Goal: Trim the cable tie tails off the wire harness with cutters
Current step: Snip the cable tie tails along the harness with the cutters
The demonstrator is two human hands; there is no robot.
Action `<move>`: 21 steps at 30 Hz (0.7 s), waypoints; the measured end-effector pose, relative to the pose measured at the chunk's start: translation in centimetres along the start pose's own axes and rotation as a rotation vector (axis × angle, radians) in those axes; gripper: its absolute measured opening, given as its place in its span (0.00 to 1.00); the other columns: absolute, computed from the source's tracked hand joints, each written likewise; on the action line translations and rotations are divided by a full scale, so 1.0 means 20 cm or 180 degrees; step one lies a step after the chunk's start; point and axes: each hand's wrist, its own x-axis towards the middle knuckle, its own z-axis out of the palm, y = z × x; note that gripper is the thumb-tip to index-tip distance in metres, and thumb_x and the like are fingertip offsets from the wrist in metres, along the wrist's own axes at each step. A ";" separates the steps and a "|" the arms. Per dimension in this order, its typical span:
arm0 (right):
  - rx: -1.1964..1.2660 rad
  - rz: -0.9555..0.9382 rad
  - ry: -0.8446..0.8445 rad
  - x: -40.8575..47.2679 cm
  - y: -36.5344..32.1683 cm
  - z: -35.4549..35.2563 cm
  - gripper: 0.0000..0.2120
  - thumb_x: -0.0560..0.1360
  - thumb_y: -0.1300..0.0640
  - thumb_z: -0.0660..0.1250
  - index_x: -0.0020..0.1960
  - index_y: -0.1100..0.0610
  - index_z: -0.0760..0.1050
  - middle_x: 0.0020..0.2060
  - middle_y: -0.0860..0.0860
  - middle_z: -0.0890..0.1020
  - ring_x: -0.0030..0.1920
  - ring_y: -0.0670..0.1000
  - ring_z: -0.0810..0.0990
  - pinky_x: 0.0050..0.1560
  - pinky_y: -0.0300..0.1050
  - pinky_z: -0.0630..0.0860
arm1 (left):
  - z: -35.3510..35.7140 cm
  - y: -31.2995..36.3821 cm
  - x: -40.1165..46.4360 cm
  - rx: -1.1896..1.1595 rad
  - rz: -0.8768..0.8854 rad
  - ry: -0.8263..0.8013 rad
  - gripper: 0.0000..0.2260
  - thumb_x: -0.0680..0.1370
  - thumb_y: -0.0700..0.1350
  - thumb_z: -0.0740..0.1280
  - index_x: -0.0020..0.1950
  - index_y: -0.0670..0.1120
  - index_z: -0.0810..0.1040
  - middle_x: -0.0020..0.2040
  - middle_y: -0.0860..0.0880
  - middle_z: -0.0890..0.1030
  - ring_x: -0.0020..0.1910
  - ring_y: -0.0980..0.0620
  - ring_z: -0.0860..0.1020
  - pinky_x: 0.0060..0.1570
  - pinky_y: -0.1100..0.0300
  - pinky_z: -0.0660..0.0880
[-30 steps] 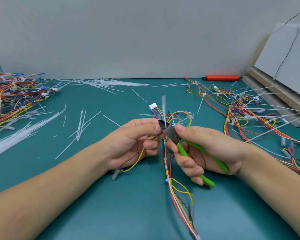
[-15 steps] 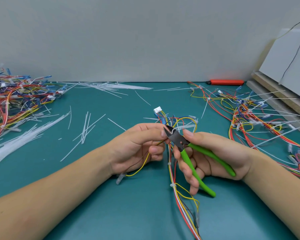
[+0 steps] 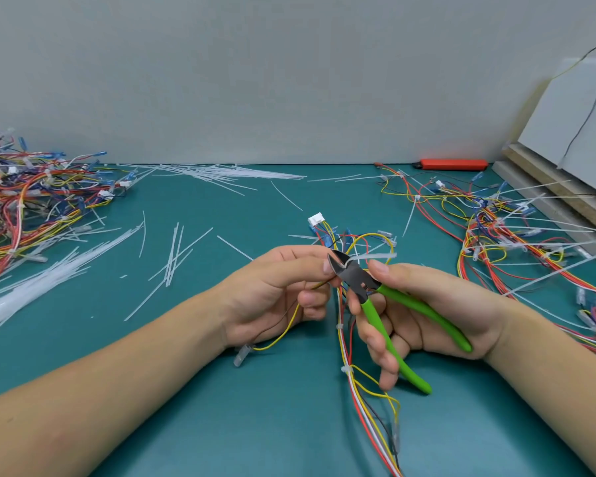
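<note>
My left hand [image 3: 276, 290] pinches a wire harness [image 3: 350, 342] of red, yellow, white and black wires at mid-table. My right hand [image 3: 424, 311] grips green-handled cutters [image 3: 375, 304], handles spread apart. The dark jaws sit at the harness beside my left fingertips. A white cable tie tail [image 3: 375, 257] sticks out to the right from the jaws. The harness runs toward me with small white tie heads [image 3: 347, 369] along it, and ends in a white connector [image 3: 316, 220] further back.
A heap of harnesses [image 3: 31, 208] lies at the far left, another heap with long uncut tails [image 3: 516, 235] at the right. Cut white tails [image 3: 172, 256] litter the green mat. An orange tool [image 3: 453, 164] lies by the wall. Boards [image 3: 565, 187] lean at the right.
The upright tail seen a second ago now lies pointing right at the jaws. The cutter handles have opened wider. Both hands stay in the same spot.
</note>
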 end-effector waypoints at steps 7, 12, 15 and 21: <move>-0.0037 0.0062 0.0025 0.01 -0.01 0.02 0.20 0.79 0.38 0.67 0.52 0.56 0.78 0.36 0.56 0.77 0.31 0.54 0.77 0.39 0.53 0.83 | -0.01 0.00 0.00 -0.0016 -0.0014 0.0064 0.09 0.70 0.44 0.77 0.47 0.44 0.82 0.33 0.52 0.74 0.26 0.60 0.66 0.32 0.64 0.66; -0.0227 0.0112 0.0169 0.00 -0.02 0.04 0.18 0.83 0.40 0.60 0.49 0.54 0.76 0.32 0.53 0.71 0.27 0.50 0.69 0.31 0.46 0.79 | 0.00 0.00 0.00 0.0032 -0.0007 0.0172 0.04 0.73 0.42 0.70 0.46 0.44 0.82 0.35 0.51 0.71 0.26 0.59 0.64 0.31 0.64 0.64; -0.0160 0.0075 0.0147 0.01 -0.02 0.05 0.20 0.79 0.37 0.67 0.49 0.55 0.77 0.33 0.54 0.73 0.28 0.52 0.72 0.33 0.49 0.81 | 0.01 0.01 0.00 0.0043 -0.0006 0.0110 0.03 0.74 0.43 0.69 0.44 0.47 0.82 0.34 0.53 0.72 0.27 0.60 0.64 0.31 0.65 0.64; -0.0009 0.0094 0.0016 -0.01 -0.02 0.01 0.25 0.76 0.36 0.70 0.55 0.58 0.81 0.39 0.61 0.81 0.36 0.58 0.83 0.43 0.58 0.84 | 0.00 0.00 0.00 0.0054 -0.0090 0.0222 0.05 0.74 0.43 0.69 0.47 0.43 0.81 0.42 0.40 0.66 0.26 0.58 0.63 0.31 0.64 0.64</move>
